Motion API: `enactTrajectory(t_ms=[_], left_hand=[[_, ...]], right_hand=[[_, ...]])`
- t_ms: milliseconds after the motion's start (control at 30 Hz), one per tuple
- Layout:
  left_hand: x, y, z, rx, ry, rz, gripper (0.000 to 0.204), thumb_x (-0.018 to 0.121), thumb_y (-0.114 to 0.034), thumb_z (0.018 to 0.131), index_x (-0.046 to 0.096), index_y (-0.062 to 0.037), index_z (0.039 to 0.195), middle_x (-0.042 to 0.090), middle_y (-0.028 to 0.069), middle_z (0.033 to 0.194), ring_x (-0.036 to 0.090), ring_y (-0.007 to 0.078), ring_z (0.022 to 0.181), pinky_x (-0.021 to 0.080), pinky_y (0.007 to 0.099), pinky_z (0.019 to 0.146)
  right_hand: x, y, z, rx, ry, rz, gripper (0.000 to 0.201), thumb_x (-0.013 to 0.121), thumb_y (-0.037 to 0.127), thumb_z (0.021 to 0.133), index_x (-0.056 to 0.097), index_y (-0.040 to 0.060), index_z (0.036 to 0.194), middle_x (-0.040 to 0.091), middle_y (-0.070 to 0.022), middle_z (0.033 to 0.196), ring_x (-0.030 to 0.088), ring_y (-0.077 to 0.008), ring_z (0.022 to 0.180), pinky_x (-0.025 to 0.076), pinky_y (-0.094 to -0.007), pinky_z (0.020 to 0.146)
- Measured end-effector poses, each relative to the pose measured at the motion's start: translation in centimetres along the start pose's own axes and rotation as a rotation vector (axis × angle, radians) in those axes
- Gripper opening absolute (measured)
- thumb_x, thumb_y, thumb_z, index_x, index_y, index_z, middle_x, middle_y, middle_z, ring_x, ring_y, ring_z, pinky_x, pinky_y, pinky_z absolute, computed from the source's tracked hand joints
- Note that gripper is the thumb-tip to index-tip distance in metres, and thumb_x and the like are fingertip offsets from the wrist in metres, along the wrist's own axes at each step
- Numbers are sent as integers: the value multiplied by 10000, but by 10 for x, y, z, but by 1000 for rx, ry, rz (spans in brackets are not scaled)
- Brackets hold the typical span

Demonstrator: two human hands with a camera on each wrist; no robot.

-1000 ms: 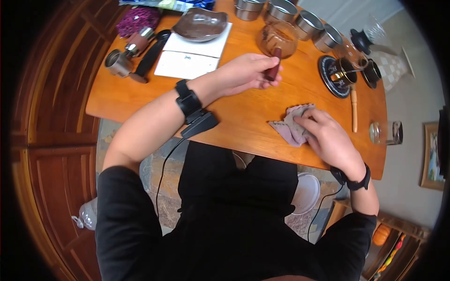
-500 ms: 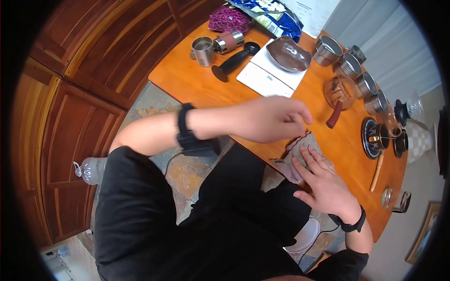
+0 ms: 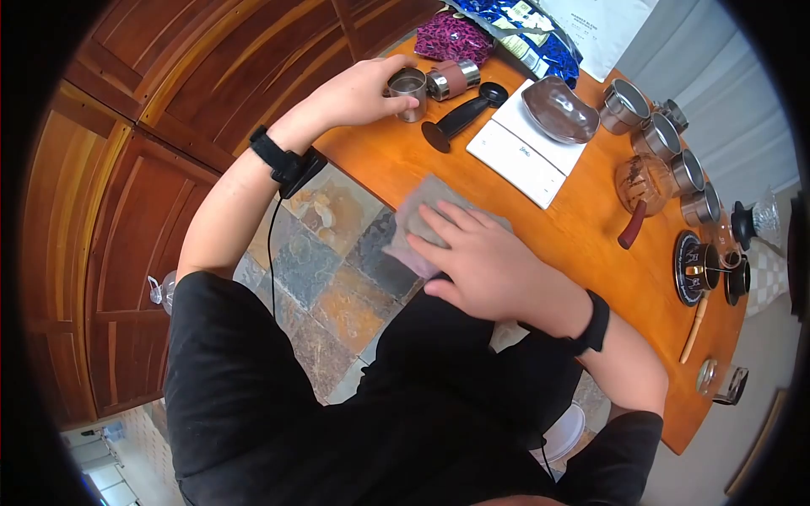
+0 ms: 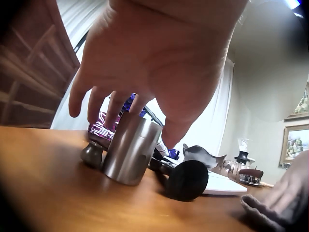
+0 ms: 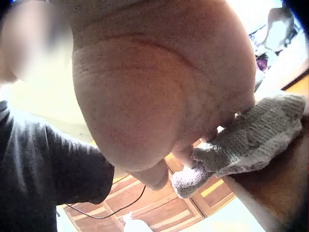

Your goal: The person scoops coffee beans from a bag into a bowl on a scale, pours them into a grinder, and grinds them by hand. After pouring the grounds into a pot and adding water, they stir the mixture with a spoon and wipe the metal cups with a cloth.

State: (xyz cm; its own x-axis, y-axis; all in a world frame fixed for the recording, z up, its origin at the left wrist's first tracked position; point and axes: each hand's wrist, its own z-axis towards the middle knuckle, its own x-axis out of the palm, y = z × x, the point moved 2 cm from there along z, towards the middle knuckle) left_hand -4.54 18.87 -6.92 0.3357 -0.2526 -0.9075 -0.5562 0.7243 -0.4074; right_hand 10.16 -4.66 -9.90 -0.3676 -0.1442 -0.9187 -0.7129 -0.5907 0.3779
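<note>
My left hand [image 3: 363, 93] reaches over a stainless steel cup [image 4: 129, 154] at the table's left end. Its fingers are spread behind the rim and the thumb hangs at the near side, with a gap showing in the left wrist view. My right hand [image 3: 481, 253] lies flat on a folded grey-mauve cloth [image 3: 416, 215] at the table's front edge, its fingers straight. The cloth's rough weave [image 5: 256, 133] shows under the fingers in the right wrist view. Beside the cup lie a steel cylinder with a brown band [image 3: 456, 79] and a black-handled tool [image 3: 464, 116].
A white scale [image 3: 515, 164] carries a brown wavy dish [image 3: 558, 110]. Behind stand shiny bags [image 3: 527, 38]. To the right are a glass pot with a red handle [image 3: 633, 226], several steel cups [image 3: 626, 105], a dark saucer [image 3: 685, 270] and a wooden stick [image 3: 694, 329].
My left hand has let go of the pot's red handle and moved left to the steel cup. The right hand has slid the cloth left along the table's front edge. My head view has turned left.
</note>
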Motion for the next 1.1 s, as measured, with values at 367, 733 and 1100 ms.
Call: enactTrajectory(t_ms=[367,733,1100], left_hand=[[-41,26,-5,-96,-122,51,593,713,-323,806,554,61,1228,681,207,1015,669,261,927,512,349,835],[-56,19,-26,-212,-40,170,573,707,-314,803,557,62,1209,683,221,998,676,283,935,514,362,837],[-58,21,-34,-252,-39,171,555,703,-306,811,565,47,1217,684,213,1031,674,281,953,513,359,867]], right_hand=[[16,8,35,41,-13,-79,624,686,298,829,486,24,1353,417,-264,1422,366,-428,1343,298,-494,1110],[31,-7,158,345,205,-139,716,441,447,979,270,-25,1489,210,-282,1548,183,-427,1447,152,-474,1176],[-12,-26,164,358,350,-563,302,554,218,888,719,84,1103,668,-111,1200,589,-247,1187,258,-509,1123]])
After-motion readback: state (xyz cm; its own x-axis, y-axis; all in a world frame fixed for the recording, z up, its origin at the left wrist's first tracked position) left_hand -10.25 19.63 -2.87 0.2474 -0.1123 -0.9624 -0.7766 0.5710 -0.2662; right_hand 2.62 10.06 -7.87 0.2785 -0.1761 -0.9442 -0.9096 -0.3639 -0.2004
